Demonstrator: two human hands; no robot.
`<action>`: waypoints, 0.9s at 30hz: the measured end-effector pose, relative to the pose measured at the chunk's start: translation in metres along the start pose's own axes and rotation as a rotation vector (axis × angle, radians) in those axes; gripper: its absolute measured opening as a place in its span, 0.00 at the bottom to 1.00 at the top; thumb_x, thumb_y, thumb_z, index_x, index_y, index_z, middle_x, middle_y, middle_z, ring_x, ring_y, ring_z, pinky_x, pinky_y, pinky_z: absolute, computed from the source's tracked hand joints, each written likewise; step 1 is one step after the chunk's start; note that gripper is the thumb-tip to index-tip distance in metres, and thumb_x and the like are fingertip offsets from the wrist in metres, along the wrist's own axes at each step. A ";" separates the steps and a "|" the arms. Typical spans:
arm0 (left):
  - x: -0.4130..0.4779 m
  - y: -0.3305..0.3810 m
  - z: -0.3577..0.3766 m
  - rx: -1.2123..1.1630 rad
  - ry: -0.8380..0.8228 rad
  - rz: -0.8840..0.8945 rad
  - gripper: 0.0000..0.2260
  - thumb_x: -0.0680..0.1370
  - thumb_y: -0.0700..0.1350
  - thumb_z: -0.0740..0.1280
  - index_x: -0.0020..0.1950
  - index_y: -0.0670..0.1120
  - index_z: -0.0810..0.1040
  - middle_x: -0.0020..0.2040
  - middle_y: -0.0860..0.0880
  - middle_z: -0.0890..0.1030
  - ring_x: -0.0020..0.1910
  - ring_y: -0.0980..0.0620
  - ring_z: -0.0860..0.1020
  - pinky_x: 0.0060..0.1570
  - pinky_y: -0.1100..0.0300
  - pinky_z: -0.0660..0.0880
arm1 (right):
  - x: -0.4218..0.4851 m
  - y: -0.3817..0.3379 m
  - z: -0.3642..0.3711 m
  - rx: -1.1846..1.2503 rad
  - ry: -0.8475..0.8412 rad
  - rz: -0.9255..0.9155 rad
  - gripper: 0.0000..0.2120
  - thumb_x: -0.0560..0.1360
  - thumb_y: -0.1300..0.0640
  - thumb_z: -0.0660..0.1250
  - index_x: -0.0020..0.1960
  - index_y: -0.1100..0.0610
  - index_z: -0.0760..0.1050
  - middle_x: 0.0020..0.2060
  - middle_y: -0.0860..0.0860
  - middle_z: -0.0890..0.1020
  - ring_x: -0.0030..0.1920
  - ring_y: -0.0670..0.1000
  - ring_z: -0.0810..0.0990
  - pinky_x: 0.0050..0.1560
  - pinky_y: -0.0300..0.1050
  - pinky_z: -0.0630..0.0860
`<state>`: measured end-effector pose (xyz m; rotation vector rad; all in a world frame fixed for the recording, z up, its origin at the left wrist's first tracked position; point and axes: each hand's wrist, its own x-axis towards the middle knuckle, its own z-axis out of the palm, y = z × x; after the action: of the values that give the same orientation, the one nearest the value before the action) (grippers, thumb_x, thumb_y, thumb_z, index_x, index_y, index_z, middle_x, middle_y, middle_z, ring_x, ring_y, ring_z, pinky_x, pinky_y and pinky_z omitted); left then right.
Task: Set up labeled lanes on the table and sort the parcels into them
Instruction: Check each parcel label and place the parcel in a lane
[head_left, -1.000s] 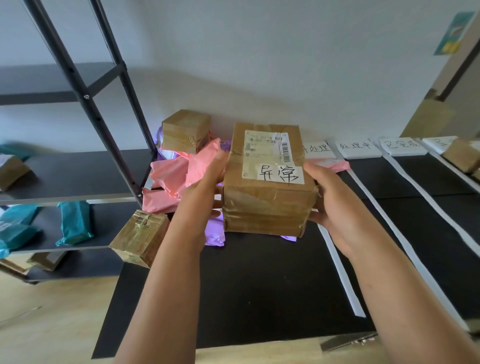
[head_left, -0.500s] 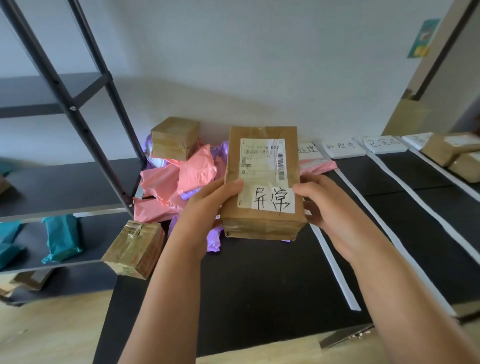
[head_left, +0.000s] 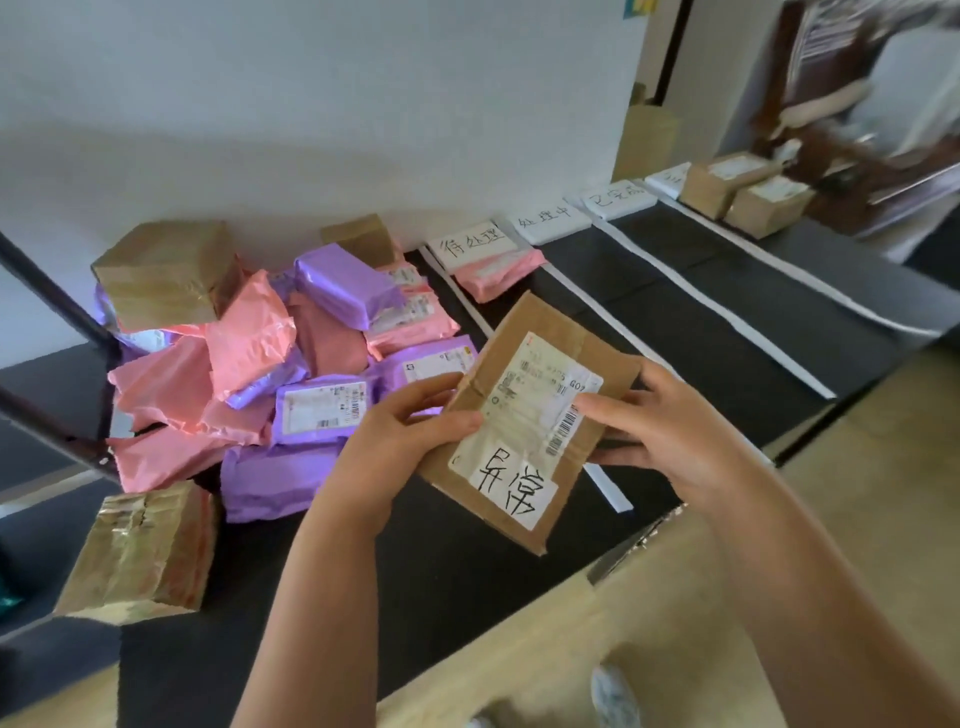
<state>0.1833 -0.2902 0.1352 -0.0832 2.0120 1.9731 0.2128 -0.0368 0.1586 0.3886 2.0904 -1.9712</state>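
The left hand (head_left: 400, 441) and right hand (head_left: 660, 431) are gripping the brown parcel (head_left: 519, 415) by its long sides above the black table (head_left: 415, 571), at 3 o'clock from the mailer pile (head_left: 311, 338). Its long axis is running from 7 to 1 o'clock, with the handwritten sticker at the 7 o'clock end.

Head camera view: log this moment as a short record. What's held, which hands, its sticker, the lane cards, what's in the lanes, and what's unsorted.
held item: brown cardboard box, tilted, over the black table
hands: left hand grips its left edge; right hand grips its right side
handwritten sticker: 异常
lane cards: 待处理, 处理中, 已完成, fourth card unreadable
in lanes: pink mailer in the 待处理 lane; two brown boxes in the far-right lane
unsorted: pile of pink and purple mailers at left
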 end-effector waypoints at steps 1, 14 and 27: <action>0.003 0.002 0.009 0.014 -0.021 0.000 0.27 0.58 0.53 0.79 0.57 0.57 0.84 0.55 0.50 0.85 0.52 0.47 0.85 0.58 0.48 0.78 | -0.003 0.003 -0.009 0.022 0.027 -0.002 0.26 0.66 0.54 0.77 0.62 0.49 0.74 0.52 0.50 0.86 0.50 0.50 0.86 0.44 0.49 0.84; 0.026 0.019 0.231 -0.035 0.158 0.146 0.36 0.63 0.58 0.80 0.69 0.61 0.72 0.56 0.57 0.82 0.52 0.60 0.83 0.46 0.64 0.79 | -0.024 0.019 -0.195 0.297 0.364 -0.136 0.24 0.71 0.59 0.77 0.64 0.53 0.73 0.56 0.54 0.84 0.53 0.53 0.85 0.41 0.48 0.84; 0.069 0.007 0.452 -0.037 0.168 -0.015 0.29 0.72 0.50 0.76 0.71 0.55 0.69 0.56 0.57 0.82 0.49 0.58 0.84 0.44 0.59 0.82 | -0.024 0.057 -0.390 0.296 0.520 -0.084 0.18 0.77 0.54 0.71 0.66 0.53 0.74 0.52 0.50 0.86 0.52 0.50 0.86 0.53 0.53 0.83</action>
<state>0.2001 0.1665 0.1264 -0.2797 2.0695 2.0556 0.2575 0.3547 0.1374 0.9782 2.1094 -2.4432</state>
